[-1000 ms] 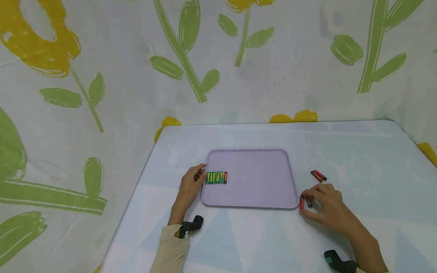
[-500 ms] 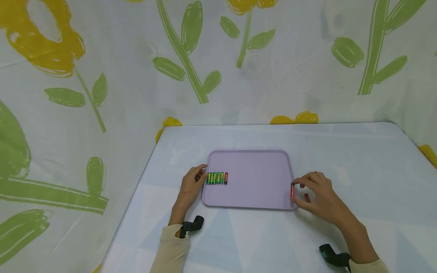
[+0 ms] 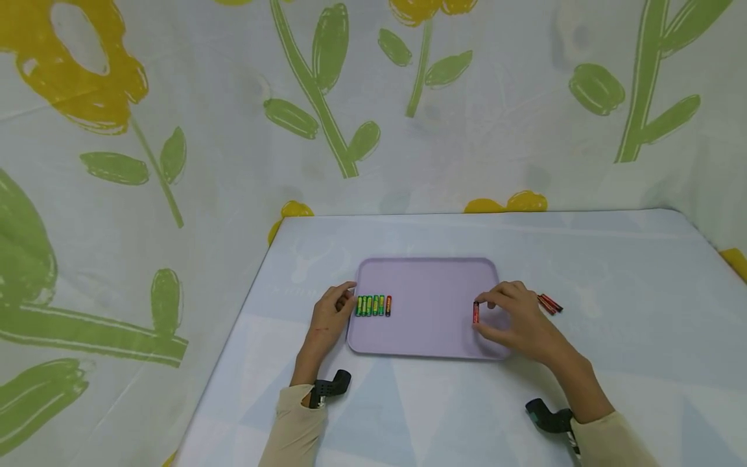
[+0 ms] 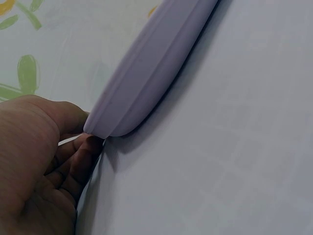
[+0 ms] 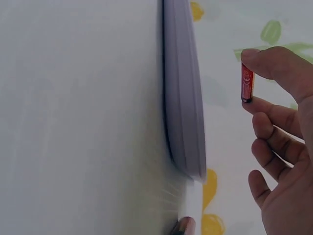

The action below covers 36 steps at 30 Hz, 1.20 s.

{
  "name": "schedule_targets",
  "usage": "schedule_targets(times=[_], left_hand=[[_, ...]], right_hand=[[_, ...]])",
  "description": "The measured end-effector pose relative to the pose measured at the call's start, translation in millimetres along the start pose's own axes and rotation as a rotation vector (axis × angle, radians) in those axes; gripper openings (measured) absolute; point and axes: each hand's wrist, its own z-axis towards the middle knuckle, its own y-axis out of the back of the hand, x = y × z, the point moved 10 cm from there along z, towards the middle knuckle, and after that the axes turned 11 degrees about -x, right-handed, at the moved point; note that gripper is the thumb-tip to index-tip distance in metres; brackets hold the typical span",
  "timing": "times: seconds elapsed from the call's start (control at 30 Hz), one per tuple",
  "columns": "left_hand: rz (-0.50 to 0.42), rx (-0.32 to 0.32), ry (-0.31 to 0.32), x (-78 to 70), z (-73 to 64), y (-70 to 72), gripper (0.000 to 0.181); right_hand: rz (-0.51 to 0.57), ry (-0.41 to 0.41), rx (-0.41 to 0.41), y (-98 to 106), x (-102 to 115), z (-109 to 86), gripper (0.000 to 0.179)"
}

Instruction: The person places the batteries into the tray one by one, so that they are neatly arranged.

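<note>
Endwise in right grip [image 3: 522, 321], red cylindrical battery [image 3: 475, 312], smooth round-cornered tray [image 3: 428, 292].

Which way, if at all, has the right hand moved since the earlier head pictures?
Yes, leftward: the right hand, pinching a red battery, has gone from beside the tray to partly over its right side.

Right hand [image 3: 526, 325] pinching, left hand [image 3: 325, 319] fingers curled

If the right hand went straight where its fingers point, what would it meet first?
Probably the red battery beside the green batteries on the tray, though the height of the right hand is unclear.
</note>
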Motion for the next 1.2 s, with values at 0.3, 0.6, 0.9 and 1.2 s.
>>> schedule_targets(times=[0.3,0.6,0.9,1.2], left_hand=[[0.005,-0.001,-0.001,2.8,2.6,0.7,0.034],[-0.013,-0.01,0.001,1.2,-0.8,2.3,0.034],[-0.026,0.003,0.0,0.2,-3.3,-0.3,0.034],[-0.012,-0.011,-0.013,-1.7,-0.7,0.8,0.034]], right_hand=[[0.02,-0.028,0.028,-13.2,0.8,6.4,0.036],[0.031,0.011,0.036,-25.5,11.8,16.7,0.035],[0.027,0.003,0.055,-43.5,22.9,27.4,0.035],[0.058,-0.039,0.093,-61.9,37.3,41.4,0.034]])
